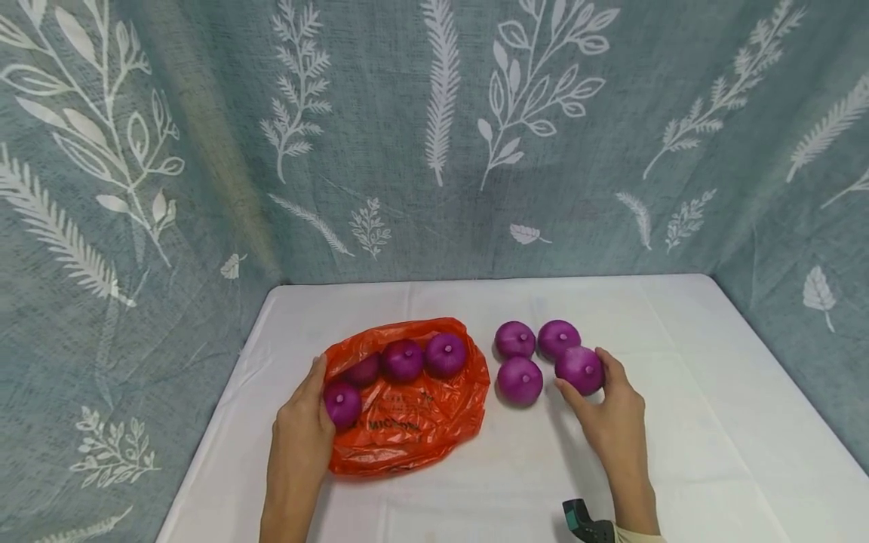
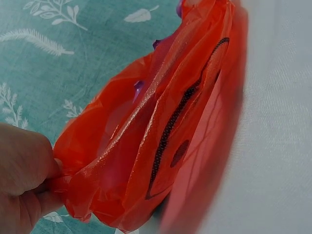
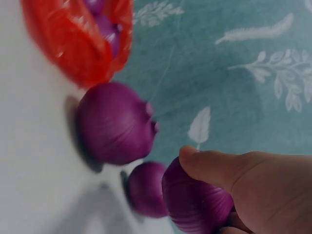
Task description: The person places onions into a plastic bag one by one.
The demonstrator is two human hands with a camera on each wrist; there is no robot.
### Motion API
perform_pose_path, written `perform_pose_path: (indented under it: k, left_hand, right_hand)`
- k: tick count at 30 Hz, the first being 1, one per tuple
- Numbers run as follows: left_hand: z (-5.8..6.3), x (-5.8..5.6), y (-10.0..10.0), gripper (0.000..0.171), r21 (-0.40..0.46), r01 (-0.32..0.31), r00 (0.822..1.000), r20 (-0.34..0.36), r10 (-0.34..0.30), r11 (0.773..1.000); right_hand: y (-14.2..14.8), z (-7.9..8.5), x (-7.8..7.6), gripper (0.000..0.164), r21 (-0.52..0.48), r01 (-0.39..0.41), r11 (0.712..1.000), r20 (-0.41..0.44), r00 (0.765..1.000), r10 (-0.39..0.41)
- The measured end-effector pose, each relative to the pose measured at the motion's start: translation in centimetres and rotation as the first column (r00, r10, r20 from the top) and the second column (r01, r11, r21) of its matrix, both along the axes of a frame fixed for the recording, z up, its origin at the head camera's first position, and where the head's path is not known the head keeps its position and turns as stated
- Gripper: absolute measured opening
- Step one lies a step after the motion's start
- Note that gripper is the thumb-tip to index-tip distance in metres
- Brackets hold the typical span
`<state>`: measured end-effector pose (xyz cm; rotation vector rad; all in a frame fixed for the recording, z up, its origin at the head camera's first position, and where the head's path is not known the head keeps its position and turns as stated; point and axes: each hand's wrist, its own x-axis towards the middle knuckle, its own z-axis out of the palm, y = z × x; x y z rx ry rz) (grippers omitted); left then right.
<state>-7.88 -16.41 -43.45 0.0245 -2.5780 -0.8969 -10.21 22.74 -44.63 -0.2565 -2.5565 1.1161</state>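
Observation:
My left hand [image 1: 299, 430] pinches the left edge of a red plastic bag [image 1: 414, 430], fingers and thumb closed on its gathered film in the left wrist view. Several purple onions [image 1: 445, 355] lie in the bag's open mouth, one of them [image 1: 342, 404] right beside the left fingers. On the right, my right hand [image 1: 614, 422] grips a purple onion [image 1: 579, 370] between thumb and fingers. Close by on the table sit three more onions: one at the back left [image 1: 514, 340], one at the back right [image 1: 558, 339] and one in front [image 1: 519, 381].
A white cloth covers the table [image 1: 706, 422]. Teal curtains [image 1: 380, 151] printed with white leaves hang behind it and along both sides. A dark strap with a small device [image 1: 587, 522] is on the right wrist.

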Motion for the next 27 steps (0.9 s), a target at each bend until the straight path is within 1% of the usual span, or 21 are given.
perform_pose_path:
  k: [4, 7, 10, 16, 24, 27]
  left_hand:
    - [0.1, 0.0, 0.0, 0.058, -0.006, 0.008, 1.000, -0.015, -0.009, 1.000]
    - [0.1, -0.1, 0.0, 0.058, -0.010, 0.010, 1.000, -0.022, -0.010, 1.000]
    - [0.1, -0.1, 0.1, 0.057, -0.010, 0.009, 1.000, -0.025, -0.009, 1.000]
    - [0.1, -0.1, 0.1, 0.058, -0.009, 0.006, 1.000, -0.013, -0.006, 1.000]
    - [0.1, 0.0, 0.0, 0.057, -0.011, 0.000, 1.000, -0.018, 0.000, 1.000]
    - [0.1, 0.0, 0.0, 0.057, -0.009, 0.002, 1.000, -0.017, -0.002, 1.000]
  right_hand:
    - [-0.4, 0.9, 0.0, 0.083, -0.015, -0.013, 1.000, -0.059, 0.998, 0.012]
    - [-0.8, 1.6, -0.1, 0.082, -0.027, -0.025, 0.999, -0.076, 0.997, 0.023]
    - [-1.4, 2.0, -0.1, 0.081, -0.041, -0.039, 0.998, -0.077, 0.996, 0.035]
    - [-3.1, 2.4, -0.3, 0.083, -0.064, -0.090, 0.994, -0.086, 0.993, 0.085]
    - [-6.5, 3.3, -0.8, 0.082, -0.077, -0.167, 0.983, -0.079, 0.984, 0.161]
    - [-7.7, 3.7, -0.9, 0.080, -0.084, -0.204, 0.975, -0.090, 0.976, 0.197]
